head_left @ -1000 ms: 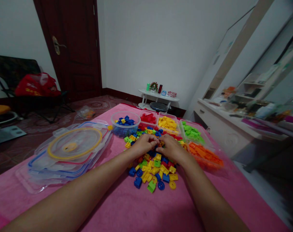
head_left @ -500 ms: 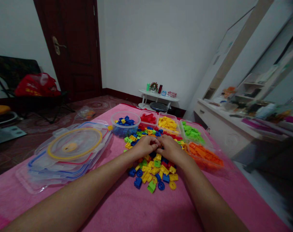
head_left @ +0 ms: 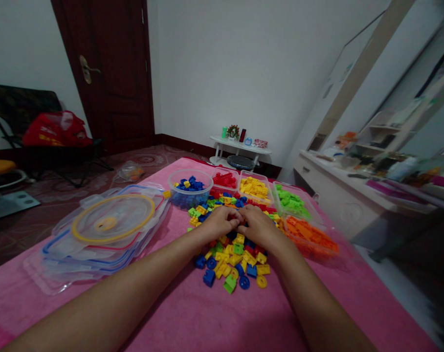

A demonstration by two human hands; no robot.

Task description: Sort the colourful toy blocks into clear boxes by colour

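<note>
My left hand (head_left: 219,221) and my right hand (head_left: 257,226) meet fingertip to fingertip over a heap of small plastic bricks (head_left: 233,259) in blue, yellow, red, green and orange on the pink cloth (head_left: 192,318). Both hands have their fingers curled and pinched together; what they pinch is hidden between the fingertips. Behind the heap stand a round clear bowl of blue bricks (head_left: 190,187), a box of red bricks (head_left: 225,179), a box of yellow bricks (head_left: 254,187), a box of green bricks (head_left: 291,200) and, to the right, a box of orange bricks (head_left: 310,237).
A stack of clear container lids (head_left: 104,230) lies on the cloth at the left. Beyond are a dark door (head_left: 108,73), a folding chair with a red bag (head_left: 55,129), a small white table (head_left: 240,145) and a cluttered desk (head_left: 357,181) on the right.
Both hands have edged slightly away from me over the heap, still pressed together. Nothing else has moved.
</note>
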